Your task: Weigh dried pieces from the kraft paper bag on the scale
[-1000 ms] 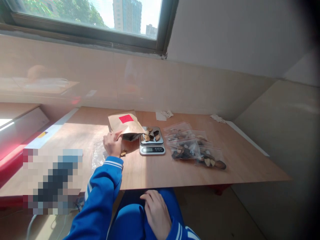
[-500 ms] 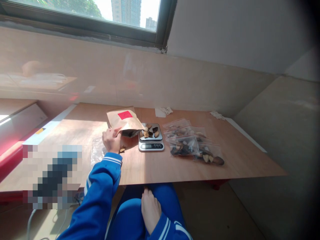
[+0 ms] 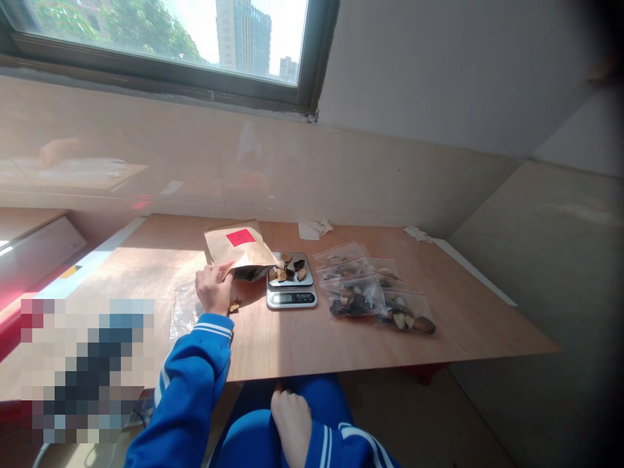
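Since a second ago the right hand [image 3: 291, 421] has slid back along the blue-trousered lap toward the body, while the left hand [image 3: 213, 290] has kept its grip on the brown paper pouch with a red square label [image 3: 240, 247], which stays tilted with its dark open mouth toward the scale. Its fingers [image 3: 221, 270] are closed round the pouch's near left edge, thumb on top. The pouch sits near the middle of the pale wooden counter [image 3: 341, 338], its mouth just at the left edge of the small silver digital kitchen scale [image 3: 291, 283]. On the scale's platform lie several dark and tan dried slices [image 3: 288, 268], loosely heaped. One stray tan piece [image 3: 234, 305] lies on the counter just beside the left hand, on its right. A sheet of clear plastic film [image 3: 182, 309] lies flat to the hand's left. The right hand rests palm-down on the lap below the counter's near edge, fingers loosely curled and holding nothing. Right of the scale, a cluster of clear zip bags filled with dried pieces [image 3: 375, 292] overlaps in a row running near and right. At the counter's far edge lie a crumpled white paper scrap [image 3: 314, 227] and, further right, another white scrap [image 3: 417, 234].
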A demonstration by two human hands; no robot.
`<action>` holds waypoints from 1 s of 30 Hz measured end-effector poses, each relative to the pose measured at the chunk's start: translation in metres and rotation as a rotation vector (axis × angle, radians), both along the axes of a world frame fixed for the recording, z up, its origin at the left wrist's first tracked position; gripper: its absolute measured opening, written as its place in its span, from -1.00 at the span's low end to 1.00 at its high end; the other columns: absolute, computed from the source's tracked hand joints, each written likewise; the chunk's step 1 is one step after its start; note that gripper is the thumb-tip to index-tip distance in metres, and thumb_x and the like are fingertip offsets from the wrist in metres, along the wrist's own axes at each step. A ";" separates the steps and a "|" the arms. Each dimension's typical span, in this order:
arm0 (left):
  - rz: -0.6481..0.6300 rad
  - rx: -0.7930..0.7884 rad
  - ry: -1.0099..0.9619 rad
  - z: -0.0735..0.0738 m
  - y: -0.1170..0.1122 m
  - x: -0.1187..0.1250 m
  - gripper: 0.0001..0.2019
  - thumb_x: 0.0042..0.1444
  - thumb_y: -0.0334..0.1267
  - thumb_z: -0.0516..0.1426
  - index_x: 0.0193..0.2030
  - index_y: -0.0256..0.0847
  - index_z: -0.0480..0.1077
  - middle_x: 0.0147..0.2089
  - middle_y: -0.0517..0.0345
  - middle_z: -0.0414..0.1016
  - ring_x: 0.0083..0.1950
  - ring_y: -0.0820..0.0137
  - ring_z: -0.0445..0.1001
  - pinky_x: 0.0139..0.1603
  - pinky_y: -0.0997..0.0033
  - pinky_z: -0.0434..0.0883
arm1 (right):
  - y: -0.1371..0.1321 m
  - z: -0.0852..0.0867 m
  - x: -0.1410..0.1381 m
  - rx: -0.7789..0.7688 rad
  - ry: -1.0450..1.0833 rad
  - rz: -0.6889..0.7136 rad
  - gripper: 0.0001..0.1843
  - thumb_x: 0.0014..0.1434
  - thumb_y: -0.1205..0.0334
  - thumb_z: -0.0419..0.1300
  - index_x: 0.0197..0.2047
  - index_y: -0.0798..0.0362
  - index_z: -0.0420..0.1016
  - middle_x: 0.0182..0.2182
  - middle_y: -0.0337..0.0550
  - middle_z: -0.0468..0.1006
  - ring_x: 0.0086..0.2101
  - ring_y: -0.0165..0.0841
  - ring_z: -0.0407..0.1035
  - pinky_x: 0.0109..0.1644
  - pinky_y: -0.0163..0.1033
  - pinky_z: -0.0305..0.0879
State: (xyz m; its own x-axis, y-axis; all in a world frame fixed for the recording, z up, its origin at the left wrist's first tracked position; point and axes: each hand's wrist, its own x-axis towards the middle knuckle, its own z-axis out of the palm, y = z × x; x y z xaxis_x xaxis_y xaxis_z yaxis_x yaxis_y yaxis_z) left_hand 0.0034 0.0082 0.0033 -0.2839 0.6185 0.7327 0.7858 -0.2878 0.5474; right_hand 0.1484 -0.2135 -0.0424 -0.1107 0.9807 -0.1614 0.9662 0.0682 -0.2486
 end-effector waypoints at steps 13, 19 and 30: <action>0.012 0.019 0.035 -0.004 0.003 -0.003 -0.80 0.12 -0.25 0.14 -0.18 -0.11 0.57 -0.35 0.08 0.43 -0.25 0.25 0.27 -0.13 0.29 0.26 | -0.011 0.051 0.022 -0.086 0.050 0.091 -0.74 0.01 0.30 0.34 -0.18 0.07 0.50 -0.45 -0.03 0.61 -0.44 -0.15 0.55 -0.47 -0.28 0.28; 0.025 0.029 0.056 -0.004 0.003 -0.003 -0.80 0.14 -0.24 0.13 -0.18 -0.12 0.57 -0.36 0.07 0.42 -0.26 0.25 0.26 -0.16 0.29 0.26 | 0.067 0.135 0.080 0.218 0.413 -0.207 -0.77 0.21 0.07 0.18 -0.11 -0.05 0.51 -0.60 -0.33 0.43 -0.53 -0.41 0.40 -0.46 -0.37 0.17; 0.013 0.023 0.033 -0.004 0.001 -0.002 -0.80 0.15 -0.23 0.13 -0.16 -0.08 0.58 -0.37 0.08 0.42 -0.27 0.25 0.25 -0.15 0.29 0.25 | 0.151 0.123 0.089 0.360 0.528 -0.245 -0.68 0.30 0.12 0.11 0.06 0.08 0.39 -0.01 -0.05 0.45 -0.10 -0.29 0.41 -0.05 -0.09 0.41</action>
State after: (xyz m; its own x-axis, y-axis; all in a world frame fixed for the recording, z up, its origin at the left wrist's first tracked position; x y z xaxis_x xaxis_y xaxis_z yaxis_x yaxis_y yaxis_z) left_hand 0.0011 0.0089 -0.0002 -0.2668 0.5977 0.7560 0.8071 -0.2901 0.5142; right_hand 0.2374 -0.0621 0.0807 0.1473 0.9698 0.1942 0.7198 0.0296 -0.6936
